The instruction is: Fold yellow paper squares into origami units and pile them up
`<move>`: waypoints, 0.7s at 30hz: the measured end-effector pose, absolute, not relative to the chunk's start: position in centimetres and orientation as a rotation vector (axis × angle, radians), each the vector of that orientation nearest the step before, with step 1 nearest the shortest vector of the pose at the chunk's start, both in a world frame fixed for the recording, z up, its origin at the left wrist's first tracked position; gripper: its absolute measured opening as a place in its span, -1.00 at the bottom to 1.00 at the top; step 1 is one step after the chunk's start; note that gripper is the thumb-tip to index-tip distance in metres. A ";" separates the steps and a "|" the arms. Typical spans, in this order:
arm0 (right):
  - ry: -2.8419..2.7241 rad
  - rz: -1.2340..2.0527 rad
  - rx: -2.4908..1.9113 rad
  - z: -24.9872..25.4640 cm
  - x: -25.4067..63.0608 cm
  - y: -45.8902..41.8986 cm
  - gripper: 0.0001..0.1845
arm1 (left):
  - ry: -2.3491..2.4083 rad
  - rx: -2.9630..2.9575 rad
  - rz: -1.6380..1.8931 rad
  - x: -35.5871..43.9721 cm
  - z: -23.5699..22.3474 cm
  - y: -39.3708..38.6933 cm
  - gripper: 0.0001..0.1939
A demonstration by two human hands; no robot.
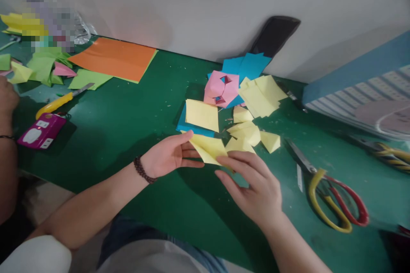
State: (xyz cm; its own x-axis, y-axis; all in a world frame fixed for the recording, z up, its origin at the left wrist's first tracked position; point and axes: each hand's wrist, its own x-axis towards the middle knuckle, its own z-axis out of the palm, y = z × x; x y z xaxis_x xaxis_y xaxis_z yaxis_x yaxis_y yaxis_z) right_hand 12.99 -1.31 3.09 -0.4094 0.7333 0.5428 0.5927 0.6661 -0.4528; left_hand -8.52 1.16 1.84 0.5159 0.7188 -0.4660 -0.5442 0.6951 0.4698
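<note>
Between my two hands is a pale yellow sheet of paper (208, 148), creased along its middle and raised above the table. My left hand (171, 153) pinches its left edge, thumb on top and fingers beneath. On the right edge rest the fingers of my right hand (253, 185), with the thumb apart below. Just beyond lies a stack of yellow paper squares (202, 114) on blue paper (182, 123). Several folded yellow pieces (248, 132) sit to the right of it. Behind them stands a pink folded-paper shape (221, 87) with openings in it.
Scissors (323, 196) with yellow and red handles lie at right, pliers (390, 149) farther right. A dark phone (275, 34) leans on the wall. At left are a yellow cutter (57, 103), a purple device (41, 131), orange paper (115, 57) and another person's arm (8, 145).
</note>
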 end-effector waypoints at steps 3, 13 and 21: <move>-2.175 0.375 -0.981 3.3 13.5 -1.3 -0.72 | 0.714 0.371 0.760 -8.6 2.2 1.0 -0.75; -2.172 0.532 -1.047 4.4 14.5 -1.0 -0.53 | 0.702 0.483 0.740 -8.6 2.0 1.1 -0.49; -2.213 0.377 -0.995 3.8 14.8 -0.3 -0.66 | 0.689 0.525 0.690 -8.9 2.1 1.2 -0.63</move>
State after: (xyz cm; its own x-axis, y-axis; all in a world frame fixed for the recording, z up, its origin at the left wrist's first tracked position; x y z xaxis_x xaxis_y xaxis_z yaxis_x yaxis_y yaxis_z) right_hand 14.76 -0.27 3.76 -0.4827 0.7447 0.4608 0.5503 0.6673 -0.5019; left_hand -8.91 1.17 2.13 0.5717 0.7201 -0.3932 -0.3943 0.6614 0.6381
